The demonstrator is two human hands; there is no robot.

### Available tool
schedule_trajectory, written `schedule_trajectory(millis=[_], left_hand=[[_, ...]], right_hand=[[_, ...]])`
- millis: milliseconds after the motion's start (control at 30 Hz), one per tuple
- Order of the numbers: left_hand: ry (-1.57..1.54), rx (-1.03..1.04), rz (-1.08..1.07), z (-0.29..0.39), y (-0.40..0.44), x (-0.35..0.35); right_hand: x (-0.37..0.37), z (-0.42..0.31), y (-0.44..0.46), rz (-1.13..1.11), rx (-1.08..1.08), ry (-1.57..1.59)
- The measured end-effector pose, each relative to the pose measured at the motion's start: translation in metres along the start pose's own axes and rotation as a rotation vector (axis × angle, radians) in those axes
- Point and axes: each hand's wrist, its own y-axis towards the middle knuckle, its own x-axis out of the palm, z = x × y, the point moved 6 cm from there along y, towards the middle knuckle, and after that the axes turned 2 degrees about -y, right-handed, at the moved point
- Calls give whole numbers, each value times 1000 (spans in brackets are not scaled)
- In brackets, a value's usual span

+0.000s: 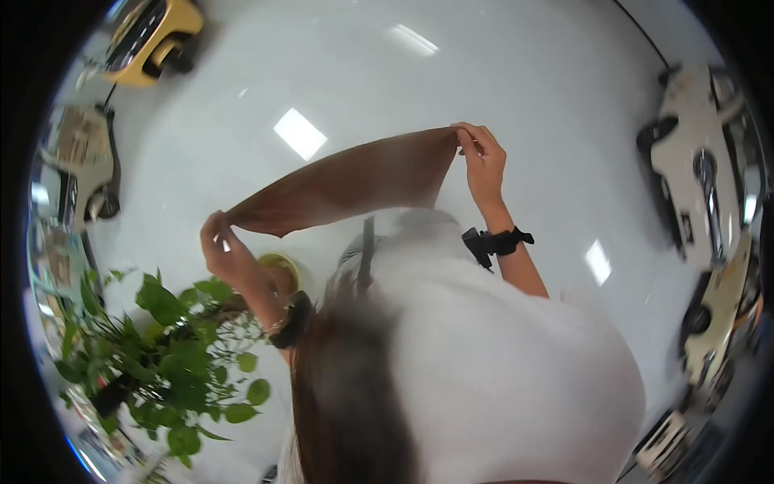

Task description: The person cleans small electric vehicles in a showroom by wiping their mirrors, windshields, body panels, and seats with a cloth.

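Observation:
A brown cloth (355,184) is stretched out in the air in front of my body, above the glossy floor. My left hand (222,250) pinches its left corner between thumb and fingers. At the upper right corner, my right hand (484,161) grips the cloth the same way, held farther from my body than the left. The lower edge of the cloth hangs loose and sags between the hands. A black band is on each wrist.
A leafy green plant (181,363) stands at the lower left, beside a round yellowish pot (280,273) near my left forearm. Vehicles line both sides: a yellow one (153,40) at the upper left, a white one (697,161) at the right.

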Motion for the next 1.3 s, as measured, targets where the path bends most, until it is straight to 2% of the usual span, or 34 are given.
schedule_trajectory(millis=[67,167,267,467,567,667,700,800,867,933,1100,1300], left_hand=[[29,-50,50,-4,22,9],[-114,-263,91,-38,57,12],[-164,-385,122,-106,82,11],[-510,-720,117,-247,178,47],[-499,-773,67,-274,254,64],[-660,-854,30,-353,318,81],[-629,-876,37,-354,345,89],[-447,-706,4,-331,431,108],[-446,-676,-22,-330,473,116],[-461,-674,-29,-354,500,118],[-445,-725,239,-425,575,115],[-427,-834,295,-526,685,127]], right_hand=[[47,-1,53,-115,-61,50],[124,-23,118,-263,-140,83],[204,-8,161,-267,-70,195],[402,4,224,-389,191,320],[482,-29,266,-446,162,274],[551,-58,314,-383,135,226],[572,-58,332,-391,122,210],[637,-65,368,-454,132,290],[688,-68,375,-503,170,280],[738,-58,375,-557,197,192],[865,-29,435,-556,251,176],[1045,-40,530,-626,178,141]])
